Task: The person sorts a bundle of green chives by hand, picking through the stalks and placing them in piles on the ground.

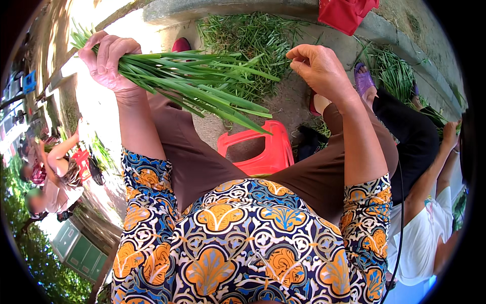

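My left hand (110, 62) is closed around a bunch of long, flat green leaves (190, 76), held up at the upper left with the loose tips fanning out to the right. Past those tips, my right hand (319, 70) is raised with its fingers curled and thumb near the forefinger; whether a thin leaf is pinched there, I cannot tell. Below both hands, a heap of green leaves and trimmings (254, 45) lies on the ground. A red plastic stool (279, 146) shows between my knees.
A concrete kerb (228, 8) runs along the top, with a red bag (345, 13) by it. At right sits a person in a white shirt (421, 239) and purple sandals (364, 81), near more leaves (395, 72). Other people sit at far left.
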